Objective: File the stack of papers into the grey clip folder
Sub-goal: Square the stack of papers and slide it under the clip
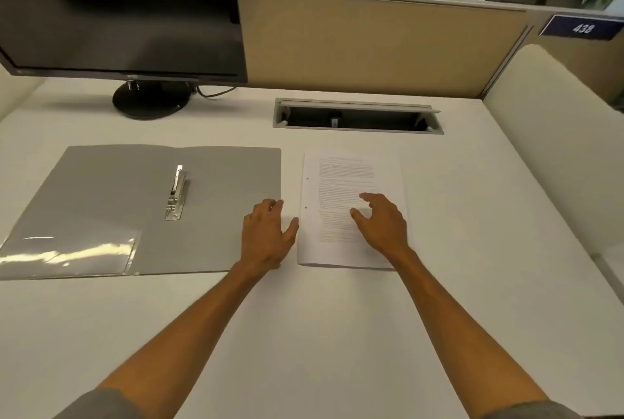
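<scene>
The grey clip folder (101,202) lies spread flat on the left of the white desk (320,334), its metal clip (176,194) near the spine and a clear pocket at its lower left. To its right lies the stack of printed papers (337,182), two punch holes along its left edge. My left hand (266,236) rests with fingers apart over the folder's right edge, thumb almost at the papers' left edge. Over the lower right of the papers is my right hand (381,223), fingers spread and curled, holding nothing.
A black monitor (118,10) on a round stand occupies the back left. An open cable slot (358,116) is set into the desk behind the papers. A beige partition (371,44) closes the back, and a cream divider (557,148) runs along the right.
</scene>
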`<move>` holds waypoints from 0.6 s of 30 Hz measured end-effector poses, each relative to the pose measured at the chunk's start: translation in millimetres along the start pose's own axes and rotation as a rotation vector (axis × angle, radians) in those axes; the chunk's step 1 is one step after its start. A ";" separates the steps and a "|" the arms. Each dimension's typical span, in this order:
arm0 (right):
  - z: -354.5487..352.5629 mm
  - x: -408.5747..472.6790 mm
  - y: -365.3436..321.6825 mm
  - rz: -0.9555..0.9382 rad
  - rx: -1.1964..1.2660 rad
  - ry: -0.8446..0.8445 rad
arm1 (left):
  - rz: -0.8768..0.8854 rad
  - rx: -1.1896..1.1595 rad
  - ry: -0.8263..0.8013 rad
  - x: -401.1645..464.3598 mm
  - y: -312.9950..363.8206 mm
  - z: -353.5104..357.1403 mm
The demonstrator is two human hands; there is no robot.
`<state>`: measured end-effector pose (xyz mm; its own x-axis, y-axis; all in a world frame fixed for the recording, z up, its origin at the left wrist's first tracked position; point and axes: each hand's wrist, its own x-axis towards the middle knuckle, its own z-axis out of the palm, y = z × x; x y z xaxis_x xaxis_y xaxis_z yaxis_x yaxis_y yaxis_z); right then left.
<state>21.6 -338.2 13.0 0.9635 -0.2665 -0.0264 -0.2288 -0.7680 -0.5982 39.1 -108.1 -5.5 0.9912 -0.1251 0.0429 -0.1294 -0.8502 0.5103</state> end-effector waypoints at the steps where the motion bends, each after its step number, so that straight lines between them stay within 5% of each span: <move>1: -5.1 -0.8 8.0 0.018 -0.021 0.003 | -0.010 0.015 -0.005 1.9 4.9 2.5; 10: -20.1 -3.1 42.9 0.168 -0.241 -0.132 | -0.125 0.198 -0.126 17.8 41.7 27.2; 18: -22.6 -3.3 51.6 0.131 -0.266 -0.120 | -0.331 -0.039 -0.141 25.1 69.2 37.1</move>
<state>3.5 -390.1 0.4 0.9292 -0.3148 -0.1936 -0.3654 -0.8610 -0.3538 54.0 -188.9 -1.0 0.9654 0.0822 -0.2475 0.2018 -0.8367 0.5092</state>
